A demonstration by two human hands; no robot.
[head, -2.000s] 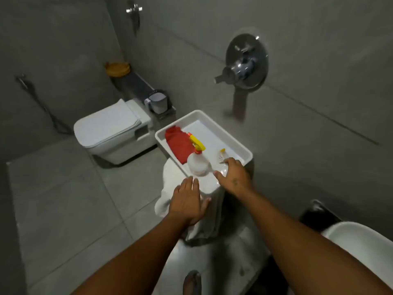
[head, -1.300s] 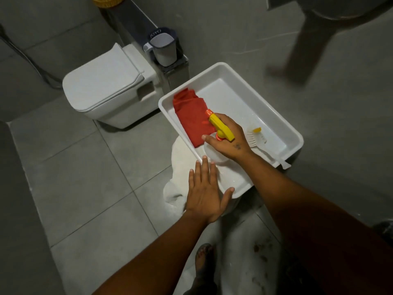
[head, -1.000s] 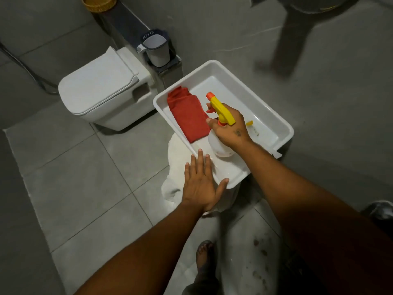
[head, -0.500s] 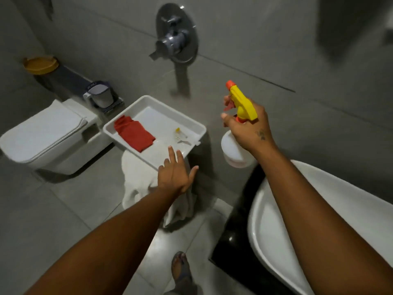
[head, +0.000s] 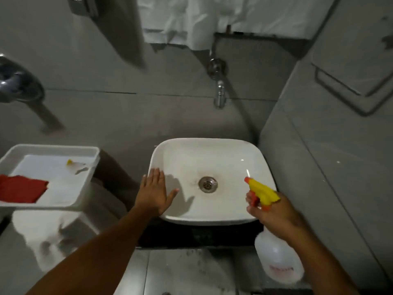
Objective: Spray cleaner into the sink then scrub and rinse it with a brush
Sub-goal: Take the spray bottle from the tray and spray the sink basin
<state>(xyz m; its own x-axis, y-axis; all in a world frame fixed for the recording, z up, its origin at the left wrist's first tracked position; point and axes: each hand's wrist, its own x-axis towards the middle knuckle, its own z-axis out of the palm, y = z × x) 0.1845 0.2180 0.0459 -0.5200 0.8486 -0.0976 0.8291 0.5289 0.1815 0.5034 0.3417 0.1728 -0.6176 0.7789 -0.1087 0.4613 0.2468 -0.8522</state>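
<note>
Head: spray bottle (head: 276, 260) now over sink (head: 209, 217)

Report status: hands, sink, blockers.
Right hand grips spray bottle, nozzle toward sink. Left hand open at sink's left rim. Brush in tray.

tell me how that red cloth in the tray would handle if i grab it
The red cloth lies flat and folded in the tray, so it is probably limp and would unfold and hang when lifted. It looks thin, so likely light. Whether it is wet cannot be told.
</note>
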